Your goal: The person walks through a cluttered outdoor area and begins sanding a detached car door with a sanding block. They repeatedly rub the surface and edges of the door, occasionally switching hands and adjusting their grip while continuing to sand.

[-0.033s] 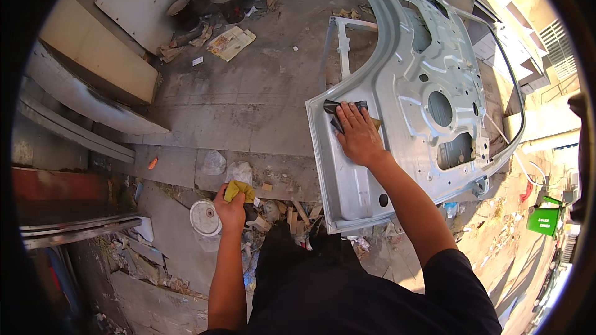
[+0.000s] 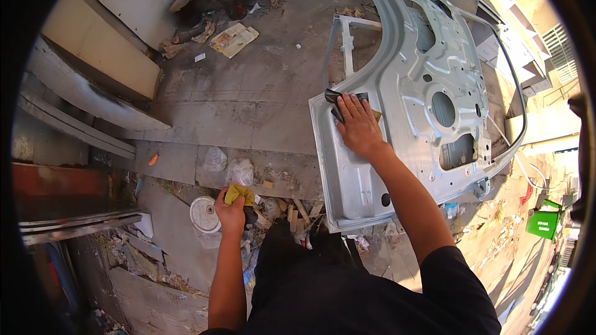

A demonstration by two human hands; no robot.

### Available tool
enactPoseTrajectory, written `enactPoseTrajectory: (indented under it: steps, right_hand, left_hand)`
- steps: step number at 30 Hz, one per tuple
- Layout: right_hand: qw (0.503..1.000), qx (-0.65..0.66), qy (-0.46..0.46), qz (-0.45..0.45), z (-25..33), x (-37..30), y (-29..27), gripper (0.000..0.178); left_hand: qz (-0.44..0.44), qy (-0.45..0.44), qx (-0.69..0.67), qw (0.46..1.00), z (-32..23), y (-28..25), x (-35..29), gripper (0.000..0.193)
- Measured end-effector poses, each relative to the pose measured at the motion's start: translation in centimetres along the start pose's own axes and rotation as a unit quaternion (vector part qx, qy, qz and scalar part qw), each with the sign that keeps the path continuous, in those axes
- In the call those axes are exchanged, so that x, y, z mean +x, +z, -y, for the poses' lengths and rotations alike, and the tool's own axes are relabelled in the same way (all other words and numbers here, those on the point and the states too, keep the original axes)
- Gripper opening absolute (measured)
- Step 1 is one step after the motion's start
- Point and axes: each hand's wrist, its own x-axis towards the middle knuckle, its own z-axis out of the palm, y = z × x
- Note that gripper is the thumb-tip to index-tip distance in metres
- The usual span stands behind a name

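Observation:
A pale grey metal car door (image 2: 366, 192), its inner side facing up, lies raised on a white metal frame (image 2: 347, 49) to my right. My right hand (image 2: 360, 130) lies on the door's near-left flat part, pressing a folded black sheet that looks like sandpaper (image 2: 336, 96) under its fingers. A tan patch of the sheet shows beside the fingers. Lower and to the left, clear of the door, my left hand (image 2: 231, 212) is closed around a bunched yellow cloth (image 2: 239, 195). Something dark pokes out beside that palm; I cannot make it out.
A white round lidded bucket (image 2: 205, 214) stands by my left hand, close to clear plastic bags (image 2: 239, 172). Wood scraps (image 2: 297, 214) and rubble lie at my feet. Large panels (image 2: 99, 56) lean at left; rusty buckets (image 2: 230, 1) stand far off. A green bin (image 2: 543, 220) is at right.
My right hand and the black sheet have slid slightly away from me along the door. The whole view has shifted a little. My left hand keeps its grip on the yellow cloth.

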Motion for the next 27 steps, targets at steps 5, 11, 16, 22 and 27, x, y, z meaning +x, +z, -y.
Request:
enactPoseTrajectory:
  steps: [5, 11, 16, 22, 27]
  right_hand:
    - [0.982, 0.008, -0.155, 0.106, 4.9, -3.8, -1.3, 0.065]
    - [0.924, -0.033, -0.307, 0.226, 4.8, -10.0, -3.3, 0.059]
    - [0.966, -0.046, -0.207, 0.147, 3.6, 2.0, -1.9, 0.055]
    - [0.933, -0.024, -0.255, 0.252, 8.2, -12.0, -3.1, 0.064]
    - [0.927, -0.034, -0.278, 0.25, 6.3, -8.6, -4.3, 0.06]
  left_hand:
    - [-0.063, -0.042, 0.04, 0.996, 5.4, -9.1, -4.0, 0.016]
    - [-0.138, -0.038, 0.057, 0.988, 6.1, -15.6, -6.2, 0.019]
    - [-0.149, -0.045, 0.062, 0.986, 4.8, -17.1, -5.7, 0.018]
    - [-0.178, -0.033, 0.053, 0.982, 5.7, -18.8, -7.2, 0.016]
    - [-0.203, -0.059, 0.074, 0.975, 8.3, -21.0, -8.2, 0.017]
